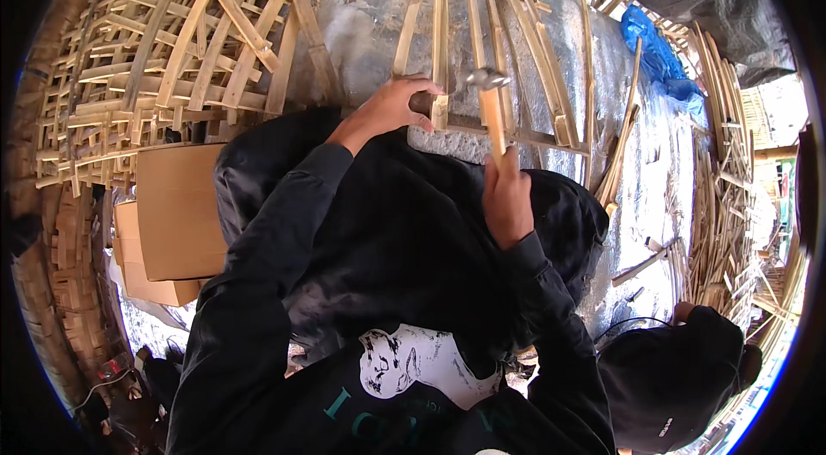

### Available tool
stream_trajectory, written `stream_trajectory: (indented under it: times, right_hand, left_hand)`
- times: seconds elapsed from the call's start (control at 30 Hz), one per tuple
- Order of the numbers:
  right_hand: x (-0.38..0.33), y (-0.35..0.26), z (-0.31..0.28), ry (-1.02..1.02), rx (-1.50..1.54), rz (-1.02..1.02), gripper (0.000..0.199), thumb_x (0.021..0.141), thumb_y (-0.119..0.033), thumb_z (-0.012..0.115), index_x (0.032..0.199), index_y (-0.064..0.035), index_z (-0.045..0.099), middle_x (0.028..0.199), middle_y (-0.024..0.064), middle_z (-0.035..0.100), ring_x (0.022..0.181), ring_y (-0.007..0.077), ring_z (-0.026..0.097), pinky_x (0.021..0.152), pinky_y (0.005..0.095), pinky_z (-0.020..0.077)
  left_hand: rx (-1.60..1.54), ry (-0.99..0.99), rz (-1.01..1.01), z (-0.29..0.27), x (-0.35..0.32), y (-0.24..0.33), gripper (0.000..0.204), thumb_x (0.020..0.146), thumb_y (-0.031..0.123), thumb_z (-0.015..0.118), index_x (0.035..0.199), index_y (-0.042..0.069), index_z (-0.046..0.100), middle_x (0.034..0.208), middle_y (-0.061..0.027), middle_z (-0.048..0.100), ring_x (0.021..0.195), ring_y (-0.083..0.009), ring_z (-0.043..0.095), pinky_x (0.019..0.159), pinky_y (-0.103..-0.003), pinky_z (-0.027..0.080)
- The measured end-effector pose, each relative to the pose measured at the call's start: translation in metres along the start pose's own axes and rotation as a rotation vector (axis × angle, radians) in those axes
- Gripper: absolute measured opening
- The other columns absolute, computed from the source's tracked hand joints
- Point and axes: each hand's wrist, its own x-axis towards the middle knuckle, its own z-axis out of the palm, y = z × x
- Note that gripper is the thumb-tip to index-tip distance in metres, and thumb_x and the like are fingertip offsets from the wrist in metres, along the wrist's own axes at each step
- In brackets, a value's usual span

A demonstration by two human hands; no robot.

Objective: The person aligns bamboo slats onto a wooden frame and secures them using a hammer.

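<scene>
My right hand [508,201] is wrapped round the wooden handle of a hammer [495,123]. The hammer's metal head is raised over the slats and slightly blurred. Beside it, my left hand [387,113] reaches to the near end of a bamboo slat [440,68]; its thumb and forefinger curve apart, their tips at the slat's left edge. That slat belongs to a frame of spaced bamboo slats, joined along the near side by a crosspiece [546,140]. Under this near edge lies a pale, rough block [447,146], close against my lap.
Woven bamboo lattice panels [172,50] are piled at left, above cardboard boxes [181,210]. Loose bamboo strips [723,188] and a blue plastic sheet [658,59] lie at right. Another person in dark clothing [671,377] is at the lower right. Shiny sheeting [641,171] covers the ground.
</scene>
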Motion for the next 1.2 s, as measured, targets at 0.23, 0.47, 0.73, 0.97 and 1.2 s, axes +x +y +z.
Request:
stream_trajectory:
  times: [0.23, 0.47, 0.73, 0.97, 1.2]
  right_hand:
    - [0.016, -0.011, -0.017, -0.051, 0.017, -0.021, 0.028, 0.106, -0.023, 0.058, 0.115, 0.0021, 0.05, 0.069, 0.0315, 0.061, 0.068, 0.0538, 0.061, 0.061, 0.0622, 0.047]
    - [0.014, 0.024, -0.007, -0.225, -0.046, -0.068, 0.029, 0.105, -0.023, 0.06, 0.113, 0.0038, 0.051, 0.072, 0.0323, 0.062, 0.071, 0.0531, 0.061, 0.061, 0.0616, 0.0472]
    - [-0.001, 0.034, 0.009, -0.05, -0.119, -0.097, 0.025, 0.105, -0.022, 0.06, 0.105, 0.0008, 0.049, 0.069, 0.0305, 0.062, 0.066, 0.0529, 0.062, 0.058, 0.063, 0.0467]
    - [0.0, -0.007, -0.008, 0.098, 0.157, 0.036, 0.026, 0.106, -0.022, 0.059, 0.105, 0.0004, 0.045, 0.074, 0.0324, 0.062, 0.071, 0.0534, 0.062, 0.059, 0.0627, 0.0467]
    - [0.012, -0.005, -0.015, -0.068, 0.117, 0.007, 0.022, 0.105, -0.019, 0.059, 0.111, -0.0013, 0.046, 0.07, 0.0326, 0.061, 0.069, 0.0554, 0.061, 0.059, 0.0639, 0.0458]
  left_hand:
    - [0.076, 0.044, 0.002, 0.0, -0.005, -0.003, 0.066, 0.065, 0.022, 0.094, 0.124, 0.005, 0.069, 0.123, -0.0085, 0.07, 0.118, -0.0309, 0.065, 0.102, -0.04, 0.051]
    - [-0.004, 0.013, 0.026, -0.001, -0.002, -0.003, 0.064, 0.064, 0.016, 0.094, 0.123, 0.006, 0.07, 0.121, -0.0098, 0.07, 0.118, -0.0309, 0.065, 0.101, -0.04, 0.051]
    - [-0.006, 0.006, 0.018, 0.001, 0.001, 0.001, 0.062, 0.064, 0.014, 0.094, 0.12, 0.005, 0.069, 0.121, -0.0096, 0.07, 0.12, -0.0301, 0.064, 0.103, -0.04, 0.051]
    - [0.0, -0.016, -0.002, -0.003, 0.002, 0.005, 0.063, 0.065, 0.016, 0.094, 0.121, 0.005, 0.068, 0.126, -0.0089, 0.069, 0.119, -0.0306, 0.065, 0.103, -0.04, 0.052]
    - [0.121, -0.086, -0.045, -0.008, -0.005, 0.009, 0.069, 0.062, 0.014, 0.095, 0.125, 0.006, 0.066, 0.129, -0.0086, 0.067, 0.123, -0.0308, 0.063, 0.104, -0.041, 0.051]
